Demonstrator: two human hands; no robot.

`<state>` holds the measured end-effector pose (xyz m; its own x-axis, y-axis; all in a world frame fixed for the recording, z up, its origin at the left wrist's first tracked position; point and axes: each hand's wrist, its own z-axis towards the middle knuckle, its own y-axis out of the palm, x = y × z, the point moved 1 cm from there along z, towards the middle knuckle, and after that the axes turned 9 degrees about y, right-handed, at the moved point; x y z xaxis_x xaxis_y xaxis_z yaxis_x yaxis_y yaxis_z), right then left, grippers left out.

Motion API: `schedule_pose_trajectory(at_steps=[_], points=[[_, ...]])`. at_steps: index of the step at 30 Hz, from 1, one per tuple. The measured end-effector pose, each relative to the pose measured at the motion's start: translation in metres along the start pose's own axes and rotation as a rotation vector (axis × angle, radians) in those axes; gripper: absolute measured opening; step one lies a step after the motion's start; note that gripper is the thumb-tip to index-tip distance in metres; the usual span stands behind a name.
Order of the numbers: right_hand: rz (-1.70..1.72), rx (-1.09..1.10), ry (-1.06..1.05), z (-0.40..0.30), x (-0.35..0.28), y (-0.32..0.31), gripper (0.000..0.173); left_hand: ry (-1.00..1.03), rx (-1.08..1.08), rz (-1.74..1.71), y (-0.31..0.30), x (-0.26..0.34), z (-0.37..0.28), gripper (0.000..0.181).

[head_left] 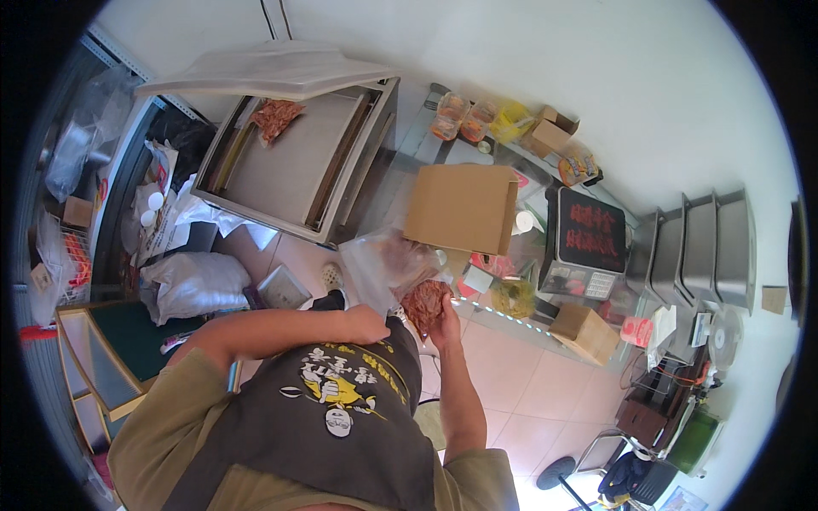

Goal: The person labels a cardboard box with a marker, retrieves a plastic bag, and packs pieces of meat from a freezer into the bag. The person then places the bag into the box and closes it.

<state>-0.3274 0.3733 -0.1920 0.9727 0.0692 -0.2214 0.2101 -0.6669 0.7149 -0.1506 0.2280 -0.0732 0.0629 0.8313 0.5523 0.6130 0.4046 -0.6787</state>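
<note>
My right hand (447, 324) grips a clear plastic bag of reddish-brown food pieces (423, 305), with the thumb and fingers along its right side. Level with it, to the left, my left hand (370, 324) is curled against the apron at the lower end of a large clear plastic bag (374, 271); its fingertips are hidden. That large bag spreads up towards the table and overlaps the filled one. Up and to the left, a chamber vacuum sealer (291, 163) stands with its clear lid (268, 69) raised. Another filled bag (277, 119) lies in its chamber, at the far edge.
A cardboard box (459, 207) stands on the glass table beyond my hands. Right of it are a digital scale (585, 236), a smaller carton (585, 332) and stacked metal trays (696, 249). Clear food tubs (450, 115) line the wall. A stuffed white sack (195, 284) lies left.
</note>
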Motion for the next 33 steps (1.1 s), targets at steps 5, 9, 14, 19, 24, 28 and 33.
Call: schedule_pose_trajectory(at_steps=[5,9,14,19,24,28,33], points=[[-0.187,0.022,-0.101,0.006,0.015,0.017,0.029,0.001,0.2,0.011,-0.009,0.002,0.003,0.02],[-0.04,-0.016,-0.045,0.011,0.042,0.043,0.025,0.028,0.314,0.024,-0.007,-0.003,0.001,0.019],[-0.001,-0.007,-0.092,0.04,0.055,0.06,0.041,0.042,0.263,-0.008,0.006,-0.013,-0.01,0.019],[-0.008,-0.051,-0.075,0.06,0.061,0.088,0.048,-0.076,0.416,-0.135,0.015,-0.021,-0.015,0.018],[0.045,0.041,-0.126,0.07,0.072,0.103,0.047,-0.122,0.589,-0.356,0.021,-0.033,-0.028,0.018],[-0.018,-0.073,-0.18,0.082,0.078,0.116,0.047,-0.212,0.697,-0.714,0.018,-0.039,-0.044,0.015],[-1.259,0.274,-0.095,0.061,0.064,0.13,0.047,-0.389,1.087,-0.84,0.037,-0.06,-0.051,0.011]])
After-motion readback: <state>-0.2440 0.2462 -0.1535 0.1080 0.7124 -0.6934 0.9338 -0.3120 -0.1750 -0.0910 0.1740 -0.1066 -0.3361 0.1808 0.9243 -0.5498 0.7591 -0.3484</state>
